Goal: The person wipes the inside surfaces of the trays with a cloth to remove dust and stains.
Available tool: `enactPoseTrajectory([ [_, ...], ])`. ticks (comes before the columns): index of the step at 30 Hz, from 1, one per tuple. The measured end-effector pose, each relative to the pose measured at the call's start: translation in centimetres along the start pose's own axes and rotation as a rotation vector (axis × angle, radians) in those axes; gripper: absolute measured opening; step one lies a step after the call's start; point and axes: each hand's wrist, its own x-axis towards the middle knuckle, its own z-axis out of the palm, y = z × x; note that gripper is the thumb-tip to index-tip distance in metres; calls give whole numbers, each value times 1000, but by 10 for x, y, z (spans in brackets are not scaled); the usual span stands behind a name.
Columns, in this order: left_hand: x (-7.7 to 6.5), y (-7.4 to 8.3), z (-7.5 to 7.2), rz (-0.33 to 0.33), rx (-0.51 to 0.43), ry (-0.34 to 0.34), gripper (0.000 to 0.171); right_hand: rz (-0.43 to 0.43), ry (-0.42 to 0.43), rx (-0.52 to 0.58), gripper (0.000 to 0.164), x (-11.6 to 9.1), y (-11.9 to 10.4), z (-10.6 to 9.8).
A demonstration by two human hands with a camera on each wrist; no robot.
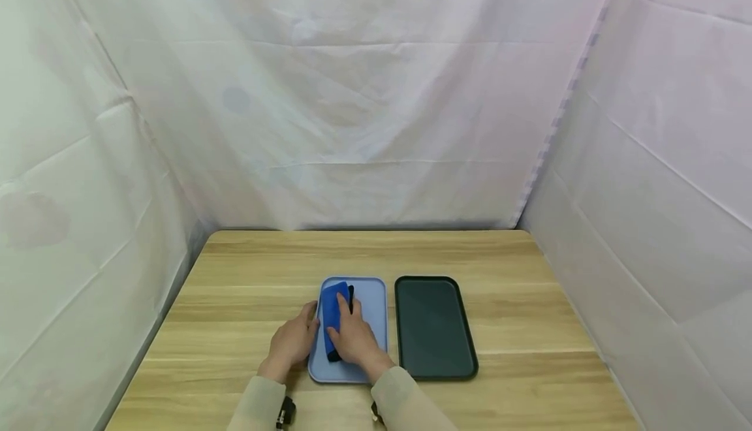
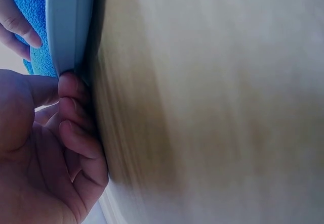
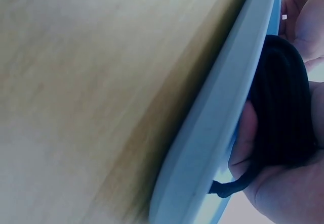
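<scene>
Left hand pinched the rim of the blue tray, presumably steadying it; right hand gripped the cloth (folded, I thought) crosswise, probably keeping it bundled.

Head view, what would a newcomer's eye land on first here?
Probably the vivid blue cloth, gripped by the right hand on the left side of the light blue tray. The left hand holds that tray's left rim. Next comes the dark green tray, just to the right on the wooden table.
</scene>
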Motion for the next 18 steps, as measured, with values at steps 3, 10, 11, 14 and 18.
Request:
enactPoseTrajectory([
  [3,0,-1,-1,1,-4,-1,49,10,-11,-7,76,-3,-1,0],
  [10,0,0,-2,-12,-4,-4,49,28,-32,-33,77,-9,-6,0],
  [11,0,0,-2,-12,-5,-5,49,30,-34,-34,77,-10,-7,1],
  [14,0,-1,-2,-10,-2,-4,49,38,-32,-32,77,-14,-8,1],
  [18,0,-1,-1,-1,0,-5,49,52,-21,-27,77,-18,-8,2],
])
